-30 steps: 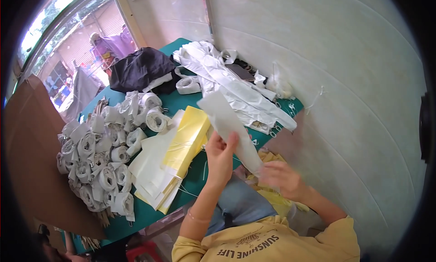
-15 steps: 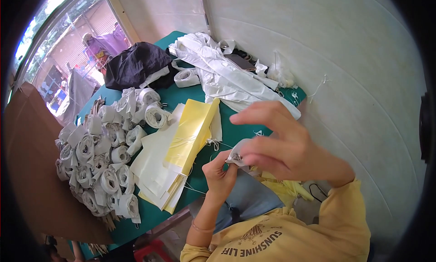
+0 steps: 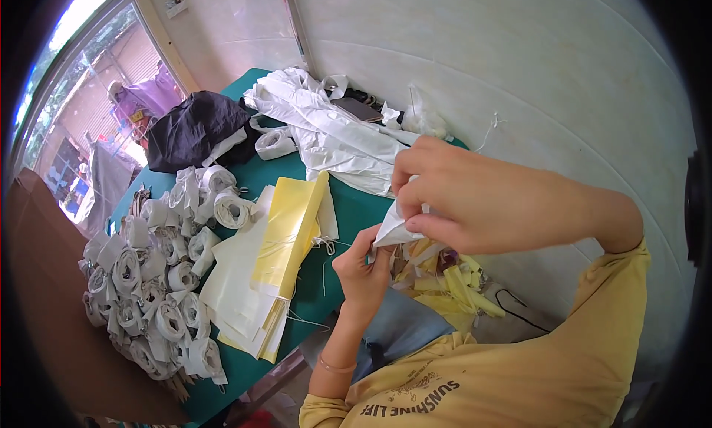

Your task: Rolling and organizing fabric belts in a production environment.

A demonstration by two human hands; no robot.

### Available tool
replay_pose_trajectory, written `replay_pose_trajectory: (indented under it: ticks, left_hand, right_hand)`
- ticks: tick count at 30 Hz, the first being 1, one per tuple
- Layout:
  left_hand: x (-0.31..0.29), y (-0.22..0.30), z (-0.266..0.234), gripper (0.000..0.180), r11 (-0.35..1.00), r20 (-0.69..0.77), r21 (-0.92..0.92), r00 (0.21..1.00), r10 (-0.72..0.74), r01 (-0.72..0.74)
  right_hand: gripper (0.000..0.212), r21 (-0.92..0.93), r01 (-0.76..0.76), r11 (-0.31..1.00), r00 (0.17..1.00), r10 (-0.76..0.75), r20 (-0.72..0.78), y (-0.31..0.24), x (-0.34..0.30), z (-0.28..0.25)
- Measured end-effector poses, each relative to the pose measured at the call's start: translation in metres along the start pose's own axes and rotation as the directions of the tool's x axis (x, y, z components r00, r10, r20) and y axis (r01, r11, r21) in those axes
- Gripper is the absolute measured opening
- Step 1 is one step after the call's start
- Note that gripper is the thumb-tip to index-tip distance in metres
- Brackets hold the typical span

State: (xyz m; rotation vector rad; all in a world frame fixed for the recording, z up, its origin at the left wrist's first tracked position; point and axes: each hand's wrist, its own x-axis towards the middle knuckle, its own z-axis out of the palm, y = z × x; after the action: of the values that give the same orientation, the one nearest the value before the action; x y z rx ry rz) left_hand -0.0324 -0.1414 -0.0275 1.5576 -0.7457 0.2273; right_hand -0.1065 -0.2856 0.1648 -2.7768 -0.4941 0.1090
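Observation:
Between my two hands is a folded white piece [image 3: 393, 229] of cloth-like or paper-like material. My left hand [image 3: 362, 274] pinches its lower end between thumb and fingers. From the right, my right hand [image 3: 456, 194] reaches over with bent fingers and grips the upper part of the white piece; its fingertips are partly hidden. Both hands are above my lap, just off the near right edge of the green table [image 3: 325, 276]. Nearest to my left hand on the table lie a folded yellow sheet [image 3: 280, 239] and a stack of pale sheets [image 3: 228, 283] with loose white strings.
Many rolled white strips [image 3: 170, 320] are piled at the left of the table, beside a brown cardboard panel [image 3: 55, 280]. Farther back lie a black cloth bundle [image 3: 194, 131], white fabric [image 3: 326, 124] and a dark flat object [image 3: 357, 109]. Yellow scraps [image 3: 460, 291] lie beyond my lap.
My right hand has moved from hovering with spread fingers beside the white piece to gripping its top. The white piece now looks more folded over. The view has shifted slightly.

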Motion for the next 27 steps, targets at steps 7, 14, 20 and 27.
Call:
replay_pose_trajectory:
  ticks: [7, 14, 20, 27]
  left_hand:
    - [-0.002, -0.008, 0.009, 0.018, 0.996, 0.008, -0.066, 0.998, -0.066, 0.066]
    - [-0.001, -0.002, 0.015, 0.017, 0.998, -0.005, -0.054, 1.000, -0.024, 0.024]
    - [-0.008, 0.000, 0.015, 0.015, 0.981, 0.061, -0.132, 0.989, -0.133, 0.140]
    - [-0.009, -0.009, 0.016, 0.015, 0.969, 0.052, -0.166, 0.983, -0.176, 0.182]
  right_hand:
    - [0.011, 0.126, 0.018, 0.992, 0.998, -0.011, -0.056, 0.007, 0.000, 0.001]
    - [0.010, 0.115, -0.116, 0.987, 0.992, 0.120, -0.027, -0.004, 0.003, -0.001]
    - [0.011, 0.107, -0.062, 0.992, 0.996, 0.068, -0.060, -0.004, 0.000, 0.004]
    - [0.012, -0.089, 0.108, 0.990, 0.992, -0.113, -0.056, 0.004, 0.000, 0.014]
